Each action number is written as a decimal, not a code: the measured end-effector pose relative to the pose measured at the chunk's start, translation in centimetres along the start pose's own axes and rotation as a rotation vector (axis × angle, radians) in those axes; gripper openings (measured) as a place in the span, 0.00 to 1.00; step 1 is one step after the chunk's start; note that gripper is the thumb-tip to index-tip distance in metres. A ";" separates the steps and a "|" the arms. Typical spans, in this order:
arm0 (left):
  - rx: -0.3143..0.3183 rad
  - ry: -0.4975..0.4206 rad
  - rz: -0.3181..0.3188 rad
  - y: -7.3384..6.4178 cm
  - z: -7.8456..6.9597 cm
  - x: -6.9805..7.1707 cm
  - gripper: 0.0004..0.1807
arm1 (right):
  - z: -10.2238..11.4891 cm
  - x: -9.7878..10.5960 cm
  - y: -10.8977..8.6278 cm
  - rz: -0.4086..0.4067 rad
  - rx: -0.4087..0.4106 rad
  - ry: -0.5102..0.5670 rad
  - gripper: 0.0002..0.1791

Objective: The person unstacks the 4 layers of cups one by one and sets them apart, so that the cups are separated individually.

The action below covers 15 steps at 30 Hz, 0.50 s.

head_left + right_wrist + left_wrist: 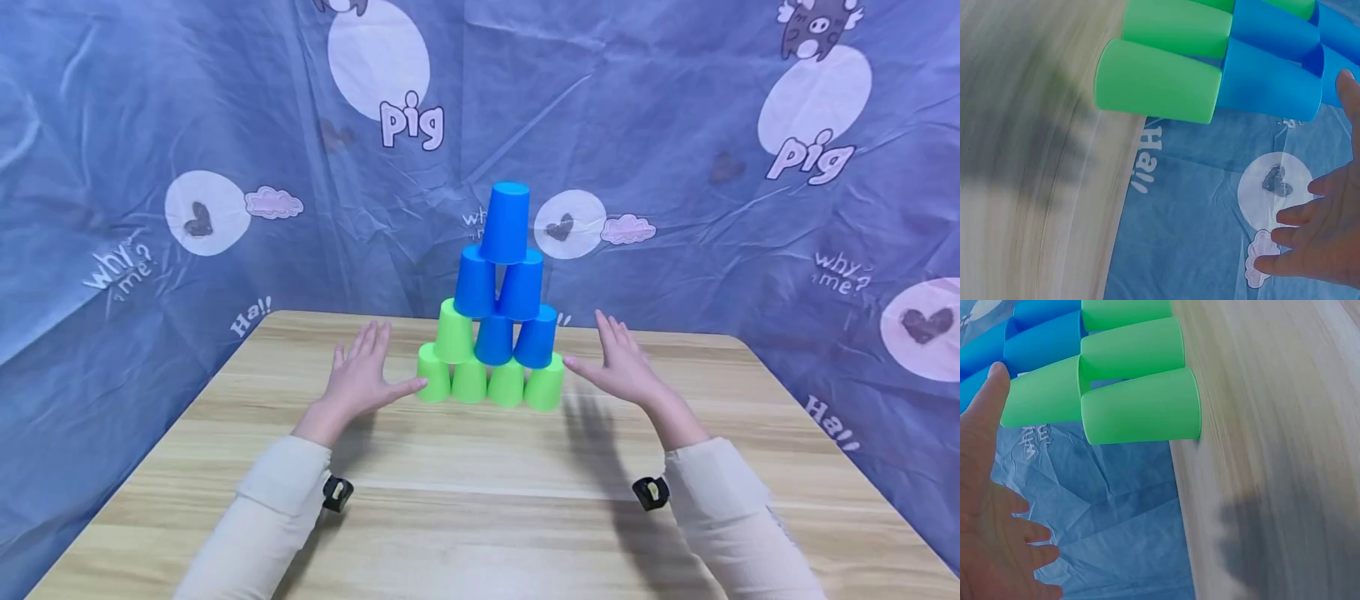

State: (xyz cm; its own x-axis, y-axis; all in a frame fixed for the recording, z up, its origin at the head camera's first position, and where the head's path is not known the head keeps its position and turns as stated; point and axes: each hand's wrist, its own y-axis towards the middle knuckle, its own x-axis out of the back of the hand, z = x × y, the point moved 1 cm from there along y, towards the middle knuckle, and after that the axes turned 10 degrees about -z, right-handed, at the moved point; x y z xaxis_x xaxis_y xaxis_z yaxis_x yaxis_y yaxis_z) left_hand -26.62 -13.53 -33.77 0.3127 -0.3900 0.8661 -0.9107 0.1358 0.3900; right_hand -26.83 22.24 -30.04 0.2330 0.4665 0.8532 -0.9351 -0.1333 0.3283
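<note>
A creased blue cloth [645, 125] printed with pigs [816, 28], hearts [199, 222], clouds [273, 202] and white words [412, 125] hung behind and along both sides of the wood-grain tabletop [465, 517].

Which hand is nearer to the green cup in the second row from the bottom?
Left. The left hand is left of the green cup; the right hand is on the opposite side, past that row's two blue cups.

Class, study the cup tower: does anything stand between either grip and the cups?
Nothing visible does. The left grip is spread beside the left of the cup tower, the right grip beside its right, with no object between. Whether the left thumb touches the bottom-left green cup, I cannot tell.
</note>
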 end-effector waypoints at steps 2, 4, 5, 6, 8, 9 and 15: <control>0.012 -0.030 -0.005 0.1 0.1 -0.1 0.61 | 0.2 0.0 0.2 -0.009 0.004 0.020 0.53; 0.023 -0.064 -0.010 0.2 0.1 -0.2 0.62 | 0.4 -0.1 0.4 -0.018 0.009 0.044 0.53; 0.028 -0.082 -0.014 0.2 0.1 -0.3 0.62 | 0.5 -0.1 0.5 -0.024 0.014 0.058 0.53; 0.035 -0.104 -0.019 0.2 0.1 -0.4 0.63 | 0.6 -0.1 0.6 -0.032 0.020 0.066 0.53; 0.043 -0.149 -0.036 0.3 0.2 -0.7 0.63 | 0.8 0.0 0.9 -0.053 0.037 0.087 0.52; 0.047 -0.172 -0.046 0.4 0.2 -0.9 0.63 | 1.0 0.1 1.1 -0.066 0.044 0.097 0.52; 0.121 -0.376 -0.103 0.5 0.5 -2.3 0.61 | 2.5 0.9 2.1 -0.134 0.046 0.187 0.50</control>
State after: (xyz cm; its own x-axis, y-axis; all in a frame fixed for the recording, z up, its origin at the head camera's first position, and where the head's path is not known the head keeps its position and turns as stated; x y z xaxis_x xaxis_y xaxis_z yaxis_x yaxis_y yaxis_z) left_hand -27.95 -12.97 -35.73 0.3044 -0.7046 0.6410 -0.9120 -0.0212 0.4097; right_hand -27.87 20.18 -27.55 0.2964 0.6364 0.7121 -0.8853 -0.0967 0.4549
